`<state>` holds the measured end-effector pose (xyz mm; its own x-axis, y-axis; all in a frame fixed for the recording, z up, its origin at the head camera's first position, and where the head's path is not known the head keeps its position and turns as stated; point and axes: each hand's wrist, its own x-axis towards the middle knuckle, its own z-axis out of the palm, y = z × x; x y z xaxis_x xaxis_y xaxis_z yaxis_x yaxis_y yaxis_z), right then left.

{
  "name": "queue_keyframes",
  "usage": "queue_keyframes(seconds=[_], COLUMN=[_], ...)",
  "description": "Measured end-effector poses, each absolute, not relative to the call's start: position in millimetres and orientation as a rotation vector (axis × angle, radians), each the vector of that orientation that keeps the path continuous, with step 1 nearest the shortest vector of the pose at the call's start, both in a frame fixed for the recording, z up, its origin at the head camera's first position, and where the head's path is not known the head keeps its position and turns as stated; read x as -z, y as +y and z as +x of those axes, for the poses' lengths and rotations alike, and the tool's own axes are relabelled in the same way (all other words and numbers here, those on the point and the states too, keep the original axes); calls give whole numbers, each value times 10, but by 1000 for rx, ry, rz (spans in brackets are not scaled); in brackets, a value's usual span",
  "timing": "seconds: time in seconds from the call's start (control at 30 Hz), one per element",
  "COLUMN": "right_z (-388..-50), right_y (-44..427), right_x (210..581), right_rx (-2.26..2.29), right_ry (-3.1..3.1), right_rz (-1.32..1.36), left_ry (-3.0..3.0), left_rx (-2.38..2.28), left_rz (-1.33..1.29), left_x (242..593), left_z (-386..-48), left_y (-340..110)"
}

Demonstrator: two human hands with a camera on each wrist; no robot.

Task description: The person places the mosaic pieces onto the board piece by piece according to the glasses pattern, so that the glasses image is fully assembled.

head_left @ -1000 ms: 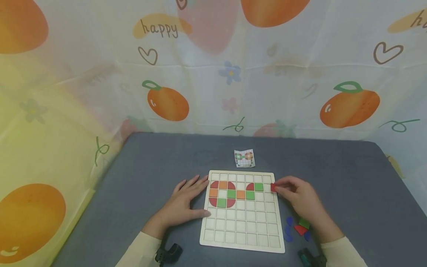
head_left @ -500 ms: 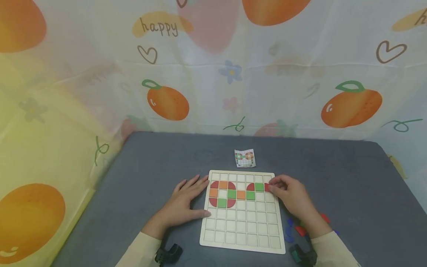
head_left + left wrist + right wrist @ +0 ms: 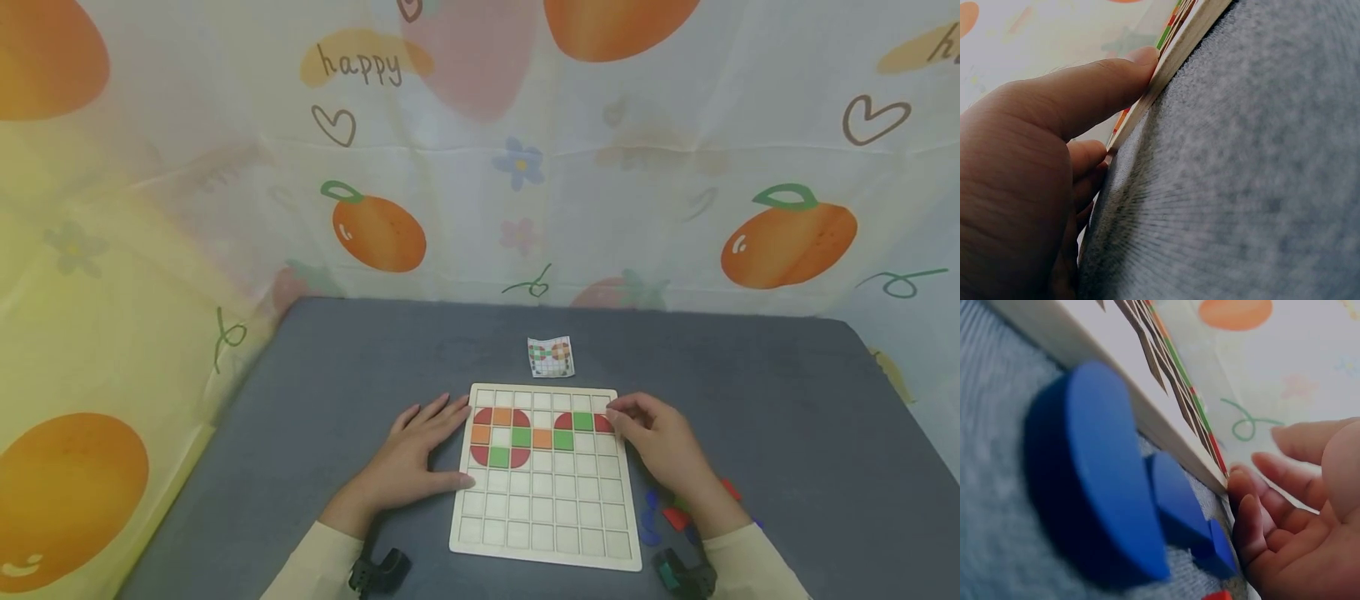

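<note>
The left hand [image 3: 420,454] is spread along the left side of a pale gridded board [image 3: 540,560]; its thumb and fingertips touch the rim, as the left wrist view also shows at the board's edge [image 3: 1175,62]. At the far right end of the second row lies a red curved piece [image 3: 602,423], partly covered by the fingertips of the right hand [image 3: 663,437]. In the right wrist view, the thumb and fingers of the right hand [image 3: 1297,500] stand apart beside the board corner, nothing visibly pinched. Red, orange and green pieces fill other cells in the upper rows.
A small printed card [image 3: 551,357] lies behind the board. Right of the board are loose blue pieces [image 3: 649,518], a red piece [image 3: 677,519] and others partly under the right forearm. Dark wrist devices [image 3: 380,572] sit at both wrists. A patterned cloth hangs behind the table.
The right hand has moved left, bringing the red piece from beyond the board's right edge into the second row's last cell; its fingers now show no clear grip. The left hand has stayed put.
</note>
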<state>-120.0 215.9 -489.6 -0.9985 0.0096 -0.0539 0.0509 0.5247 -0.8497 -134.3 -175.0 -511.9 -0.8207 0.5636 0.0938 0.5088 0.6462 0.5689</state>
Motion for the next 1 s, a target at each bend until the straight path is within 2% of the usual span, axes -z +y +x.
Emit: queue_keyframes(seconds=[0.33,0.8,1.0], right_z=[-1150,-986,-916], right_y=[2261,2584,2767], right_x=[4808,4742,4792], right_rx=[1731,2188,2192], right_ry=[2620,2359,2376], right_rz=[2,-425,-398], left_ry=[2754,2745,2741], left_rx=[-894,-911,-909], left_rz=[873,878,872], left_x=[5109,5085,5083], left_z=[-1345,-1334,-1337], left_y=[-1735,-1745,-1743])
